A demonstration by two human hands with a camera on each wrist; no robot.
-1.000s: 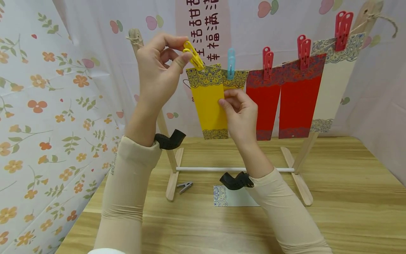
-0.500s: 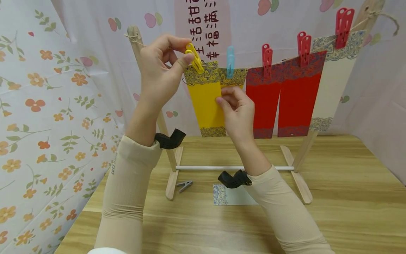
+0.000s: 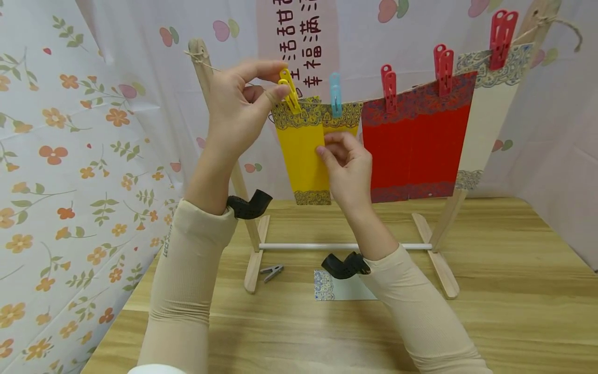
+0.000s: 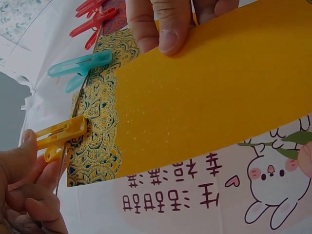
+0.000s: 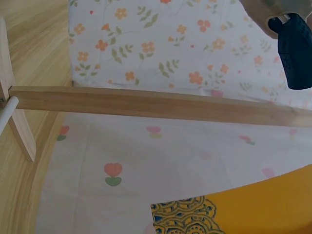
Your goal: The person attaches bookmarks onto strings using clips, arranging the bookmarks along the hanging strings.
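Observation:
My left hand (image 3: 238, 111) pinches a yellow clothespin (image 3: 291, 96) between thumb and fingers in the head view. The clothespin sits over the string at the patterned top of a yellow paper card (image 3: 301, 156). My right hand (image 3: 350, 169) pinches that card by its right edge. Behind it, partly covered, another yellow card (image 3: 352, 129) hangs from a light blue clothespin (image 3: 335, 96). The left wrist view shows the yellow clothespin (image 4: 61, 134) across the card's patterned end, with the left thumb and fingers (image 4: 27, 141) at its handles.
Two red cards (image 3: 411, 145) and a cream card (image 3: 490, 114) hang farther right from red clothespins (image 3: 501, 41). The string runs between wooden posts (image 3: 201, 57), joined low by a white bar (image 3: 299, 246). A grey clothespin (image 3: 272, 271) and pale card (image 3: 352, 287) lie on the table.
My left hand has shifted slightly right and down, and the yellow clothespin stands more upright. The card's patterned top has settled along the string. The gap between the red cards has closed.

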